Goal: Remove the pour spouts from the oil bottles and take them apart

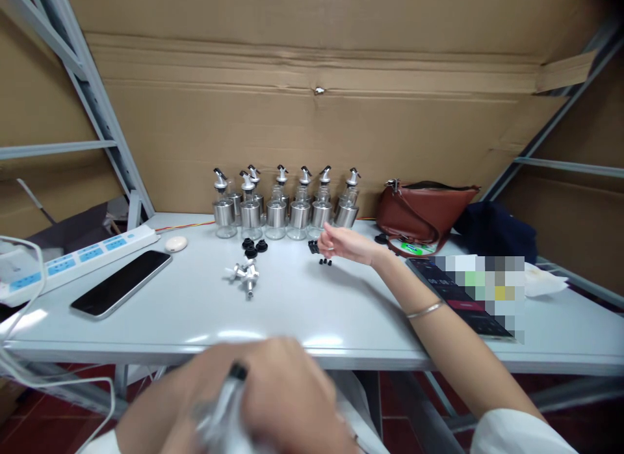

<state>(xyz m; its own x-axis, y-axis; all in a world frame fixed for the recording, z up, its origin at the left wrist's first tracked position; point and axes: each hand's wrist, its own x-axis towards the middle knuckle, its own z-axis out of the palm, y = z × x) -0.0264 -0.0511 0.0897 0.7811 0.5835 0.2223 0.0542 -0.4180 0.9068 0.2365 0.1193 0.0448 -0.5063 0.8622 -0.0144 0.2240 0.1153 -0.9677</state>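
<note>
Close to the camera at the bottom, my left hand is closed around a silver bottle pourer with a black tip; both are blurred. My right hand reaches over the table, fingers curled together beside small black levers and tiny black caps. Whatever its fingertips hold, if anything, is hidden. Loose silver pourer spouts lie to the left, with several black stoppers behind them. Along the back stand glass bottles with steel bands, some topped with pourers.
On the left lie a phone, a white power strip and a small round white case. A brown bag and dark cloth sit at the back right. A tablet-like screen, partly pixelated, lies by my right forearm.
</note>
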